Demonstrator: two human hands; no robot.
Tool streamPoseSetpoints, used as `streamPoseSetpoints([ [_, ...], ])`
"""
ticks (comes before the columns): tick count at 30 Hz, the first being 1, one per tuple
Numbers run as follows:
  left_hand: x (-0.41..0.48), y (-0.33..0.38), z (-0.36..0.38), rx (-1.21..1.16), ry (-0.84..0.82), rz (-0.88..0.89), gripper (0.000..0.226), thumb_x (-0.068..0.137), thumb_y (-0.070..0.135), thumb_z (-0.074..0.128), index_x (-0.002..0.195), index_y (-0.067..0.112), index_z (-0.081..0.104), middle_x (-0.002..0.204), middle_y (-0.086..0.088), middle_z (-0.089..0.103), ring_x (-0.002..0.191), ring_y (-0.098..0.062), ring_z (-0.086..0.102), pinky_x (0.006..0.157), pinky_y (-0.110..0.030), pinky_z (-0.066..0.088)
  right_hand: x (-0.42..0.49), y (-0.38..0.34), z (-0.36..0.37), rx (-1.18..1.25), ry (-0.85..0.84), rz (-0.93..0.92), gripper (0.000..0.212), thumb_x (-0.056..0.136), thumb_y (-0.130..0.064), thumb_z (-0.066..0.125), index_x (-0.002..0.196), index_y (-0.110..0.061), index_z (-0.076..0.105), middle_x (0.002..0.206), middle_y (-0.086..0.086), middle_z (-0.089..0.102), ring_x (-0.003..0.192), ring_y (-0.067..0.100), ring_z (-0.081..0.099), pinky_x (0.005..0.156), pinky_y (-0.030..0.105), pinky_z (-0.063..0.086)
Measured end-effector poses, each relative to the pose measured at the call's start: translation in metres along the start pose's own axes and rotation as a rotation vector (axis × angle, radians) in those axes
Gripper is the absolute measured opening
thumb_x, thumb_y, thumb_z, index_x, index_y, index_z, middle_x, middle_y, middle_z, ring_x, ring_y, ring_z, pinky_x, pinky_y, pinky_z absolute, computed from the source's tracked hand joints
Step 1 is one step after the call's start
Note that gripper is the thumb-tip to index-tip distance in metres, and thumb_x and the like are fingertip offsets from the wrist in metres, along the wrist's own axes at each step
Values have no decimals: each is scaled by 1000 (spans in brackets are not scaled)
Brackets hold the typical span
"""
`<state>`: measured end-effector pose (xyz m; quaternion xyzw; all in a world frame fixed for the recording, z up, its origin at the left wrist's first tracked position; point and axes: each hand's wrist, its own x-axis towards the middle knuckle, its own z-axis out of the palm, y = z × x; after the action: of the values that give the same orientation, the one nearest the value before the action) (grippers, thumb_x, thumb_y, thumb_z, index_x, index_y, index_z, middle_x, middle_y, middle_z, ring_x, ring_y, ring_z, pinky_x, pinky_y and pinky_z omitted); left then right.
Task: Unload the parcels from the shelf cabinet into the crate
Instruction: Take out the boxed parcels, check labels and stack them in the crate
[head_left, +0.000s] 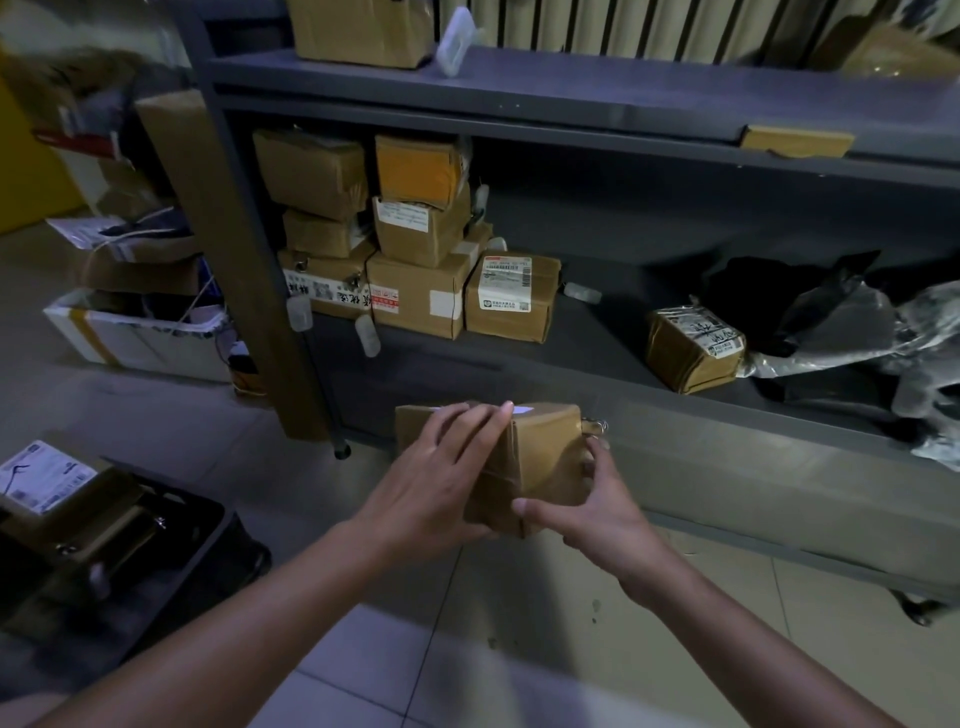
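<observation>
At front of shelf cabinet (571, 88), lower edge, mid-air over tiled floor (467, 649): we log item 1, held parcel (545, 457). Brown cardboard, taped, small white label on top, small metal clip at top right corner. Left grip (436, 478): fingers laid across parcel's top, palm vs. near-left face, bent round the edge; thumb hidden. Right grip (597, 514): thumb pressed on near face, fingers curled round right side & underneath. Both grips hold it together.

Item 2, crate (208, 525): dark, on floor at lower left, well apart from held parcel. Inside we note a labelled box (52, 483), white label up, plus other cardboard; count unclear, too dark.

Item 3, mid shelf, left end: parcel stack (363, 249), approx. three tiers, brown boxes, some w/ printed labels. Just beside it on the right, label-front parcel (511, 296). Further right, apart, lone parcel (693, 348), tilted, label on its end. Beyond that, plastic bags (831, 322), black & grey, crumpled.

Item 4, top shelf, left end: cardboard box (358, 31).

Misc.: long cardboard piece (218, 249) leaning vs. cabinet's left post; white open box (130, 338) on floor left of cabinet, papers & clutter above it.
</observation>
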<state>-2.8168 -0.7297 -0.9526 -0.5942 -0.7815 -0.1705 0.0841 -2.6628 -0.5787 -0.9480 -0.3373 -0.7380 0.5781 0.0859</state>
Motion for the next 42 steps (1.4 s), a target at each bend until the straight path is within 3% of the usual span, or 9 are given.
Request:
streamPoseSetpoints([
  [6,0,-8,-7,-104,-63,-17,111,75,50,76,154,42,-2,153,7,19,140,-16,24,101,-47,49,-1,2,-4,-71,86,-66,115,65,-32,90,154,-29,18,133,-6,32,125,14,38,105,32,41],
  [9,0,-21,-14,-280,-131,-296,96,79,59,68,153,47,9,155,11,21,139,-10,24,110,-45,40,-3,0,-10,-29,50,-59,112,63,-31,90,151,-33,22,133,-8,33,122,14,40,104,36,45],
  [16,11,-46,-18,-873,-44,-999,62,96,66,30,146,30,41,152,-6,41,135,-29,43,111,-53,37,-5,1,-21,53,-12,-88,117,43,-48,90,143,-47,27,144,-9,38,125,21,54,109,45,45],
  [20,12,-49,-24,-1197,-46,-1340,72,89,73,44,142,24,48,142,-11,51,120,-40,55,103,-60,43,-9,-2,-27,154,-90,-148,111,54,-25,87,147,-37,28,137,-14,44,104,14,69,91,27,54],
  [23,6,-57,-28,-1393,-183,-1355,77,81,79,48,132,22,53,130,-19,58,114,-45,58,97,-64,44,-14,-7,-34,201,-155,-160,104,58,-17,83,144,-40,31,135,-21,42,102,11,70,78,20,54],
  [29,4,-50,-34,-1513,-249,-1292,52,83,61,59,120,24,64,125,-23,61,112,-45,58,99,-61,45,-13,-10,-46,255,-221,-141,100,59,-4,73,138,-50,34,139,-27,42,108,12,69,80,27,57],
  [33,2,-49,-38,-1511,-228,-1253,44,84,52,57,114,21,67,125,-24,59,113,-45,56,98,-59,46,-12,-8,-50,240,-219,-136,99,61,-4,69,143,-47,34,107,-33,67,99,13,71,81,34,59],
  [38,2,-46,-38,-1492,-257,-1239,42,85,50,55,115,22,65,122,-22,58,112,-44,57,97,-59,47,-9,-6,-45,298,-146,-124,96,66,-5,72,147,-43,36,138,-27,43,95,2,70,79,34,61],
  [42,1,-42,-38,-1493,-289,-1196,42,81,45,55,117,23,62,123,-20,58,114,-46,56,101,-61,43,-3,-4,-45,299,-76,-89,90,71,-10,75,147,-43,38,143,-16,46,109,18,64,95,48,55],
])
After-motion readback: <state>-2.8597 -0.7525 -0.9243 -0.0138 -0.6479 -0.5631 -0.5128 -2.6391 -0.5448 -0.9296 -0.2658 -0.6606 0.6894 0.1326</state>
